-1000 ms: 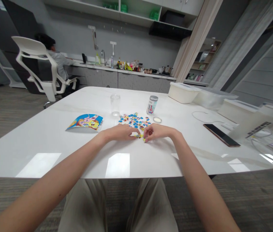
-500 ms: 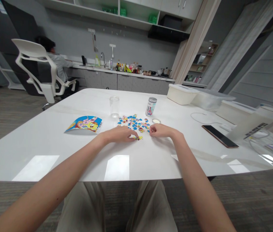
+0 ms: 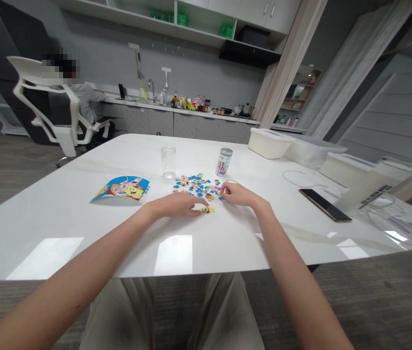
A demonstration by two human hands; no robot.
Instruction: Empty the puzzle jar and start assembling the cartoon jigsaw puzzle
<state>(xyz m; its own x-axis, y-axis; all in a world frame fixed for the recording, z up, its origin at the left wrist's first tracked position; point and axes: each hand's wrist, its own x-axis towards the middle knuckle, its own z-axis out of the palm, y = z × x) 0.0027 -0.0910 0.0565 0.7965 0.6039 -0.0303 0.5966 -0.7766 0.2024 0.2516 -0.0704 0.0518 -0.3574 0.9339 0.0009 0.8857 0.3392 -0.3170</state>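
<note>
Loose jigsaw pieces (image 3: 196, 184), mostly blue with pink and yellow, lie in a spread pile on the white table. In front of the pile rests a small joined cluster of yellow jigsaw pieces (image 3: 207, 210). My left hand (image 3: 178, 204) is beside its left end, palm down, thumb and index finger apart. At the pile's right edge, my right hand (image 3: 239, 194) has its fingers curled together, with a bit of blue jigsaw piece at the tips. A curved picture sheet (image 3: 123, 188) with a yellow cartoon figure lies to the left.
Behind the pile stand a clear jar (image 3: 168, 163) and a printed can (image 3: 223, 162). A round lid (image 3: 231, 181) is partly behind my right hand. Rightward are a phone (image 3: 324, 205), a cable and storage boxes (image 3: 269, 143). A person sits in a white chair (image 3: 45, 99) at the back left.
My left index finger has lifted off the yellow cluster, and more of it shows. My right hand remains at the pile's edge with fingers closed. The whole view has shifted slightly.
</note>
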